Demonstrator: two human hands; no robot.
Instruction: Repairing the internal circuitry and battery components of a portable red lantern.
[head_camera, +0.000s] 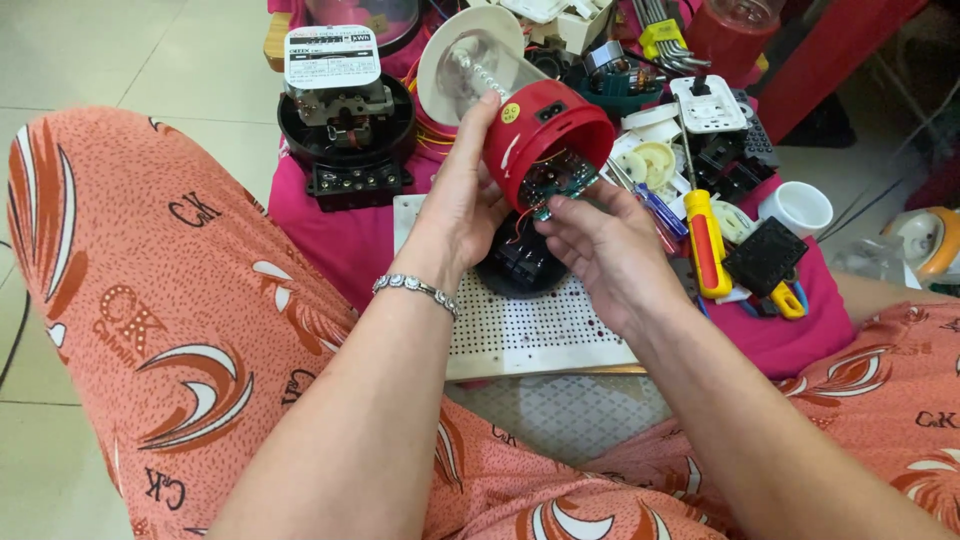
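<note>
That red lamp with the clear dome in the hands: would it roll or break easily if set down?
The red lamp looks round, so on its side it would probably roll. Its clear dome seems thin plastic, likely light and crackable. The exposed circuit board and wires look delicate.

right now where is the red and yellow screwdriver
In the head view, the red and yellow screwdriver lies on the pink cloth to the right of the right hand, beside a black square part and below a white socket plate.

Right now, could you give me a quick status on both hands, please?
Left hand grips red lamp base. Right hand fingers at its circuit board. Nothing blocking.
</note>
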